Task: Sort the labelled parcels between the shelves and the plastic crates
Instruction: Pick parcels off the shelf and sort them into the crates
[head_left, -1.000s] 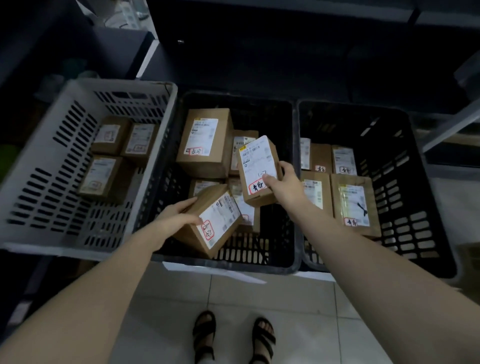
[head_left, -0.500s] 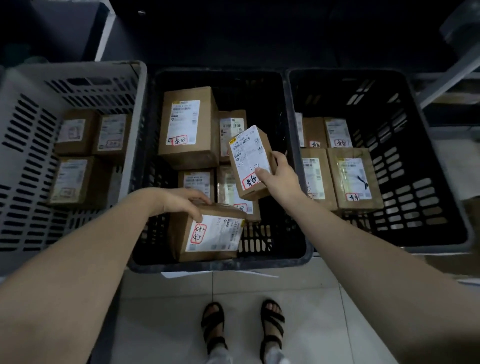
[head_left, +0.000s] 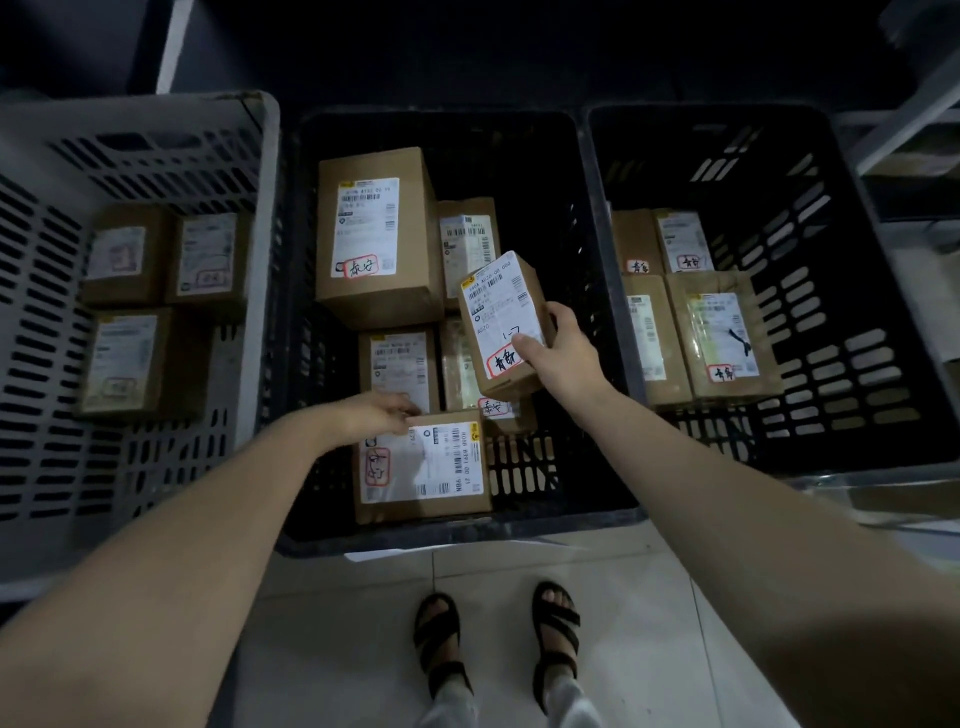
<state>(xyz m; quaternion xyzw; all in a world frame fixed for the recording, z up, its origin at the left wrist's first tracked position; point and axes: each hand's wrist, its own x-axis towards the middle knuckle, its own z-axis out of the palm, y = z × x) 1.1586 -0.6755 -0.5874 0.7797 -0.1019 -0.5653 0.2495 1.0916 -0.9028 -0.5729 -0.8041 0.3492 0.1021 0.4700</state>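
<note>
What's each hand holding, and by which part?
Right hand grips a small parcel by its lower right edge, thumb on the label. Left hand touches the far edge of the front parcel; grip unclear.

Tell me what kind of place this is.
Likely a courier parcel-sorting room: slotted plastic crates on a tiled floor, cardboard parcels bearing barcode shipping labels and handwritten marks.

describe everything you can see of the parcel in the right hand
The parcel is a small brown cardboard box with a white label carrying barcodes across its upper face and a red-edged sticker with handwritten characters near its lower end. It is held tilted above the other boxes in the middle black crate. The right hand grips its lower right side, thumb on the label.
</note>
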